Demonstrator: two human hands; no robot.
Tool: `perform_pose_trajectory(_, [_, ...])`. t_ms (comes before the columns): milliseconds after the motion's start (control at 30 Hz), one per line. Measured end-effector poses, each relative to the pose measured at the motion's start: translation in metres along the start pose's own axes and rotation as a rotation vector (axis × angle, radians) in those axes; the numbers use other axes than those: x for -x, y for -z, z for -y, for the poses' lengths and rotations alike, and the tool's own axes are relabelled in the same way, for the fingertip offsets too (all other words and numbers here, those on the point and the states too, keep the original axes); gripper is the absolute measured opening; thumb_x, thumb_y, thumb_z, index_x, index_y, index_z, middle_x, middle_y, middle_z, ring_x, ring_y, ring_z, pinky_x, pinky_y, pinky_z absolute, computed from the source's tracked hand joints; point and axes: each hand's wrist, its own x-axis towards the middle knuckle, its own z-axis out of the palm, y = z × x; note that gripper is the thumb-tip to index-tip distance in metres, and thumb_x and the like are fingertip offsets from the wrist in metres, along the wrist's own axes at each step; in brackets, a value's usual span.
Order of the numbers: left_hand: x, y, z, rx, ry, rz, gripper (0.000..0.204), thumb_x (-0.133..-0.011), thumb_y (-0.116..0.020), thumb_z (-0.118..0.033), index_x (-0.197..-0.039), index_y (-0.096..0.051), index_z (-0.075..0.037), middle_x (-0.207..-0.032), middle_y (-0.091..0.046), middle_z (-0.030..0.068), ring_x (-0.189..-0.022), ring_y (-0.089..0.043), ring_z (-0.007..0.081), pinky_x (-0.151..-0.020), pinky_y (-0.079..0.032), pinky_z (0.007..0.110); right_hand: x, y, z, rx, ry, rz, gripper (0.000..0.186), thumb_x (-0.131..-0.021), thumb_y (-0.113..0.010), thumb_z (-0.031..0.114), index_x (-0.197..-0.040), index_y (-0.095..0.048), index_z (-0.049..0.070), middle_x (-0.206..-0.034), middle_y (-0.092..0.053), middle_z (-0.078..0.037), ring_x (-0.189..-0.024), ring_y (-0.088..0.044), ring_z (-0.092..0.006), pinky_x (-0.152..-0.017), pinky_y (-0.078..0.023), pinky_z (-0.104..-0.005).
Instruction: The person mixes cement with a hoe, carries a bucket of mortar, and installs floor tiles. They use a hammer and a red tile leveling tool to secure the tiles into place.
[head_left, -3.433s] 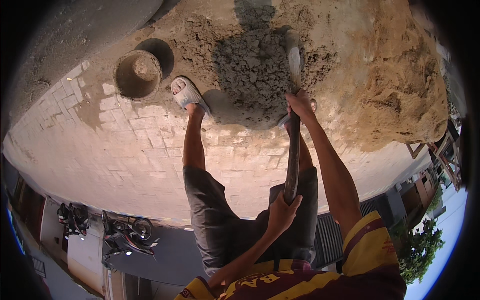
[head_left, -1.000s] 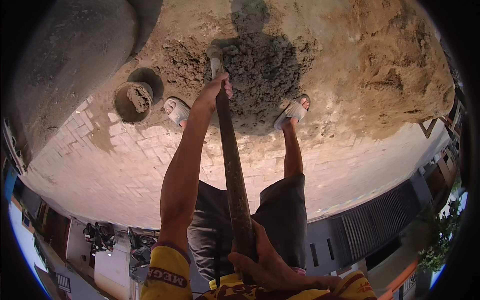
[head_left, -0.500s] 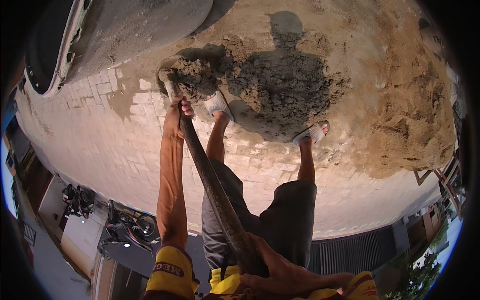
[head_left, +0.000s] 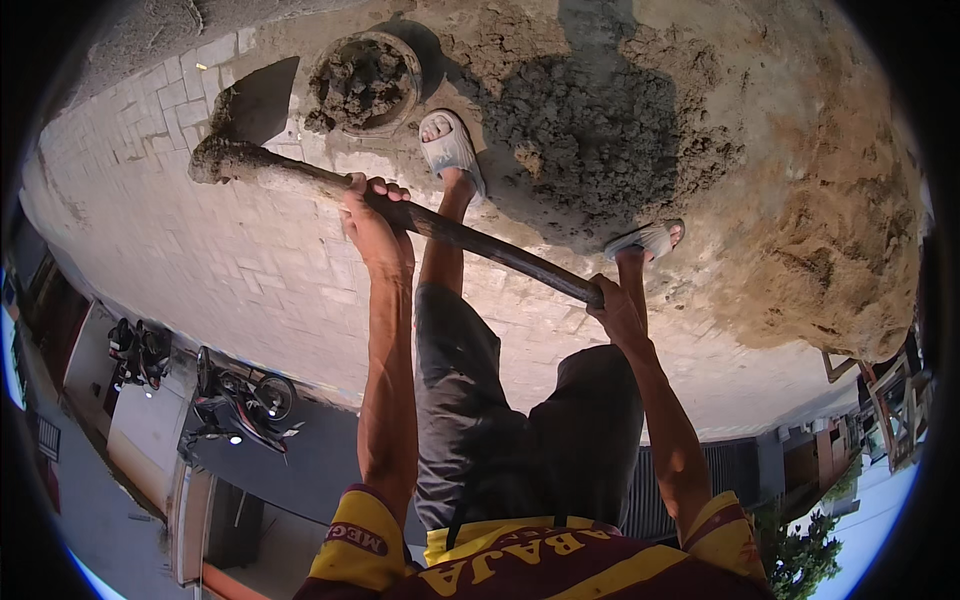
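Note:
I hold a hoe (head_left: pixel 480 243) slantwise in front of my legs, its head toward the far left. My left hand (head_left: pixel 378 222) is wrapped round the middle of the wooden handle. Around the handle's near right end closes my right hand (head_left: pixel 615 315). The hoe's blade (head_left: pixel 268 103) is raised beside the bucket, apart from it, with grey mortar caked on its socket. A round bucket (head_left: pixel 410 75) holds lumpy wet mortar (head_left: pixel 358 85) heaped inside. Right of it spreads a dark mortar pile (head_left: pixel 590 145) on the ground, partly under my shadow.
My sandalled feet stand at the pile's near edge, the left sandal (head_left: pixel 450 148) close to the bucket. A big sand heap (head_left: pixel 840 240) rises at the right. Light paving (head_left: pixel 250 250) stretches left. Motorcycles (head_left: pixel 240 405) are parked behind me, near a dark gate (head_left: pixel 700 475).
The hoe's head has moved left off the bucket, whose rim now shows. My right hand has gone from near my waist out to the right, swinging the handle across my legs.

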Motion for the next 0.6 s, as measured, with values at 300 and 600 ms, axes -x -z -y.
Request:
perform_pose_trajectory(300, [-0.101, 0.028, 0.046, -0.154, 0.205, -0.087, 0.024, -0.098, -0.065, -0.026, -0.092, -0.053, -0.006, -0.075, -0.056, 0.0041, -0.063, -0.057, 0.0177, -0.06, -0.051, 0.036, 0.007, -0.01, 0.06, 0.175, -0.079, 0.137, 0.037, -0.086, -0.074, 0.018, -0.119, -0.062, 0.007, -0.085, -0.071, -0.023, -0.085, -0.072, -0.04, -0.078, -0.056, -0.0496])
perform_pose_trajectory(600, [0.018, -0.012, 0.064, -0.332, 0.189, 0.042, 0.027, -0.1, -0.065, -0.029, -0.107, -0.061, -0.004, -0.078, -0.05, 0.0012, -0.059, -0.05, 0.0127, -0.055, -0.046, 0.032, 0.142, -0.099, -0.005, -0.161, -0.052, -0.052, 0.038, -0.084, -0.077, 0.01, -0.116, -0.059, 0.003, -0.083, -0.07, -0.022, -0.08, -0.073, -0.0416, -0.07, -0.058, -0.0459])
